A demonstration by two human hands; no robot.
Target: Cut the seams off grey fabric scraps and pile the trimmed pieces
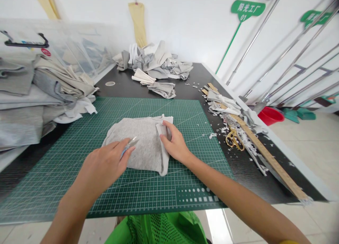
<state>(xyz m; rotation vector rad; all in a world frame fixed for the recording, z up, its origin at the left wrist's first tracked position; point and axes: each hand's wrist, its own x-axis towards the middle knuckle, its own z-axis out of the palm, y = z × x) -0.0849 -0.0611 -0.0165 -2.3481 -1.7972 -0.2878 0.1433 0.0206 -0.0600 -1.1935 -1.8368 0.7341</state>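
Observation:
A light grey knitted fabric piece (pixel 144 148) lies on the green cutting mat (pixel 190 131), its right edge folded over into a band. My left hand (pixel 108 162) is closed around small thread snips (pixel 132 142) with metal blades and a bluish handle, mostly hidden by the fingers. The blades point up and right, over the fabric. At the right edge, my right hand (pixel 176 141) pinches the folded band between thumb and fingers.
Grey and white fabric pieces (pixel 156 62) are heaped at the back. More cloth (pixel 39 92) is piled left, by a clear plastic bin (pixel 87 42). Gold-handled scissors (pixel 234 140), a wooden ruler (pixel 265 154) and white scraps lie right. A red bucket (pixel 270 115) stands on the floor.

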